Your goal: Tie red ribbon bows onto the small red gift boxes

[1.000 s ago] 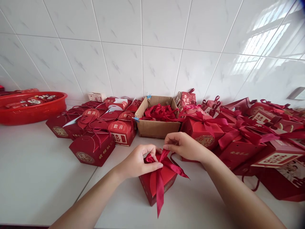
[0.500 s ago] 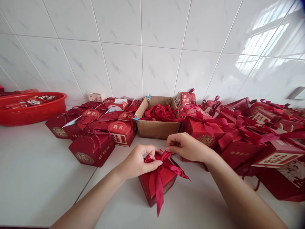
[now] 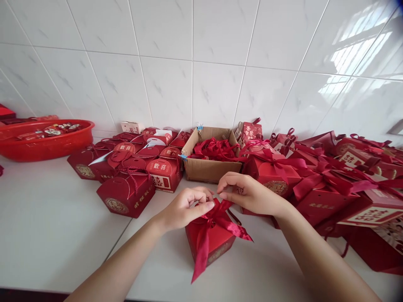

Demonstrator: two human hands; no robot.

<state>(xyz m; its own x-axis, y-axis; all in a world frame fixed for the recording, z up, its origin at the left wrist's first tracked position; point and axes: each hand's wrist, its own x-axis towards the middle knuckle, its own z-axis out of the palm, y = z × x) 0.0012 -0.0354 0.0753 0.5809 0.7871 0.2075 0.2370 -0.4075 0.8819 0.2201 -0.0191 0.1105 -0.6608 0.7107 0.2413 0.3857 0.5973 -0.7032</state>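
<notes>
A small red gift box [image 3: 222, 233] stands on the white tabletop in front of me, with a dark red satin ribbon [image 3: 203, 247] crossed over its top. My left hand [image 3: 185, 207] reaches in from the left, thumb and fingers pinched on the ribbon above the lid. From the right, my right hand [image 3: 247, 193] has its thumb and forefinger closed at the ribbon's upper loop. The fingertips of both hands are close together. One ribbon tail hangs over the box front, and another sticks out to the right. The knot is partly hidden by my left fingers.
Behind the box, a cardboard box [image 3: 212, 172] holds loose red ribbons. Several red gift boxes [image 3: 126, 195] with cord handles sit at left, beyond them a red plastic basin [image 3: 47, 144] with wrapped packets. Ribboned boxes [image 3: 330, 205] crowd the right side. A tiled wall [image 3: 166, 92] rises behind.
Both hands have lifted slightly at the ribbon. The front ribbon tail has swung to the left and its upper part sits looser across the lid. The view has shifted a little.
</notes>
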